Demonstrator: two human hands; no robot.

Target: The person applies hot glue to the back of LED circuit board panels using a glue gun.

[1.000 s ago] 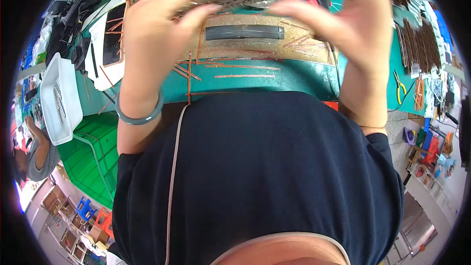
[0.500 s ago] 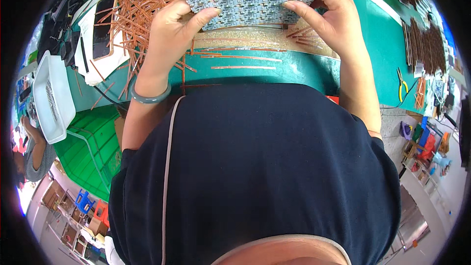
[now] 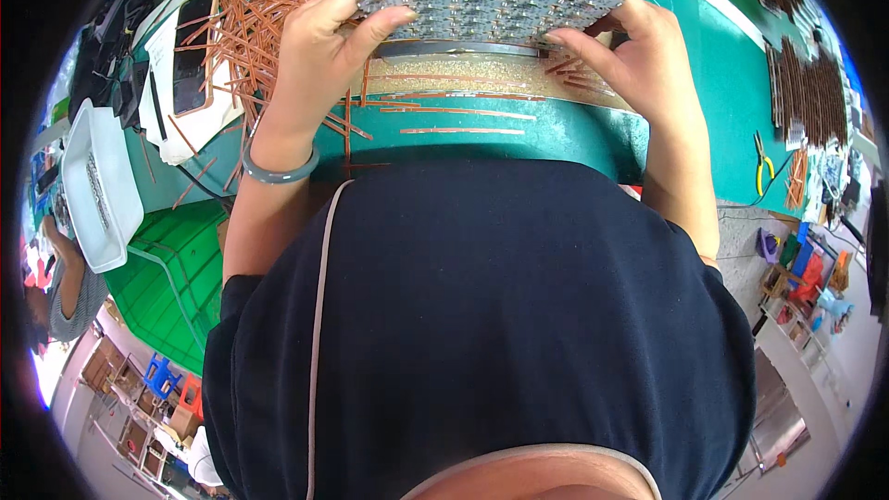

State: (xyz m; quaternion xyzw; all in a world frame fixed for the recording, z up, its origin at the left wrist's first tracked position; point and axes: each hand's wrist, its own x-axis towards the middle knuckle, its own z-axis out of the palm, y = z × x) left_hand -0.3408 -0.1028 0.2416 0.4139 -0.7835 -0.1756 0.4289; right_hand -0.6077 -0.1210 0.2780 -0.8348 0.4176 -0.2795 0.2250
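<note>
Between my two hands is a circuit board panel (image 3: 472, 0), grey with rows of small parts, held up and tilted over the table. My left hand (image 3: 329, 42) grips its left end, the thumb on the near face and the other fingers behind. On the right end my right hand (image 3: 639, 51) pinches it the same way, thumb at the lower corner. Beneath the panel lies a speckled tan board (image 3: 463, 69) with a dark strip along its far side. Several thin copper-brown strips (image 3: 463, 131) rest on the table just in front of it.
A heap of brown strips (image 3: 255, 18) spreads beside my left hand. Left of it lies a phone (image 3: 193, 56) on white paper. A white tray (image 3: 97, 185) and green crate (image 3: 171, 287) stand at the left. Stacked dark strips (image 3: 810, 97) and yellow-handled pliers (image 3: 764, 165) lie right.
The panel's right end has shifted right and slightly down with my right hand, and its face tilts differently. A dark strip now shows beneath its lower edge.
</note>
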